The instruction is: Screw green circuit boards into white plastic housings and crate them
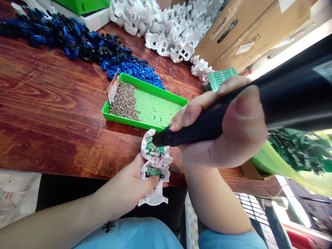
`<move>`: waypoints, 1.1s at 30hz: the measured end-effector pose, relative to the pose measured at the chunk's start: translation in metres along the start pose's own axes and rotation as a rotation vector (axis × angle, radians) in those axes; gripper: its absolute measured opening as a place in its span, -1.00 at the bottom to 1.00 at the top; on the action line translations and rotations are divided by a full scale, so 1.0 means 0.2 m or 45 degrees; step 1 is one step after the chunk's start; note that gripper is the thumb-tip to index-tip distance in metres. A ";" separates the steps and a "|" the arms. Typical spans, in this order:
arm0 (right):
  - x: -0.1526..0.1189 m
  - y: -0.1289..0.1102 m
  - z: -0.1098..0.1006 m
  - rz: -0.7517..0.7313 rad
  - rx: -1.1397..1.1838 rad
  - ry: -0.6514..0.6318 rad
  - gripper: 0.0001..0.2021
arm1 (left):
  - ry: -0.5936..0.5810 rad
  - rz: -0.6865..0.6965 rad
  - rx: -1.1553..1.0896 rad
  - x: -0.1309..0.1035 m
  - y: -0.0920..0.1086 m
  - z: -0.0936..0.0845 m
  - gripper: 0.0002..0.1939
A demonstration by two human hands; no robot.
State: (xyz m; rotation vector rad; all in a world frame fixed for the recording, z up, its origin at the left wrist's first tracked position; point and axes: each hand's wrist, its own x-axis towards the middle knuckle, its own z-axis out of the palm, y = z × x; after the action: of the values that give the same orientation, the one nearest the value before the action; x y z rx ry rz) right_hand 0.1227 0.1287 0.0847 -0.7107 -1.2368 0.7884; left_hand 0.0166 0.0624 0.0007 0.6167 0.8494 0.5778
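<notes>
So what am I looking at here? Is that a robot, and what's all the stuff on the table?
No robot: these are one person's bare hands, seen from a camera on their head looking forward and down. The left hand holds a curvy white plastic shell with green circuit boards inside. The right hand grips a long black tube-shaped tool, its tip at the upper board; I can't tell whether they touch.

On the reddish-brown wooden table sits a bright green plastic tray full of little holes, with a heap of tiny metal screws at one end. Behind it are piled blue and black plastic parts and white plastic pieces.
</notes>
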 end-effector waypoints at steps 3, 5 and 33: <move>-0.01 0.00 0.00 -0.012 0.042 0.022 -0.66 | -0.006 -0.025 -0.063 0.00 -0.01 0.00 -0.47; -0.01 -0.01 -0.01 -0.013 0.051 0.036 -0.66 | -0.020 -0.033 -0.103 0.00 -0.01 -0.01 -0.46; 0.16 0.27 -0.34 -0.300 -0.296 0.290 -0.84 | 0.108 -0.064 -0.257 -0.03 0.04 0.03 -0.63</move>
State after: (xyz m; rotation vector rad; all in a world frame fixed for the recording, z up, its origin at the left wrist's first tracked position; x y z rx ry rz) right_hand 0.1867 0.1815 0.0434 -0.8015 -1.1879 0.3620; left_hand 0.0167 0.0619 0.0134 0.3883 0.8711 0.6386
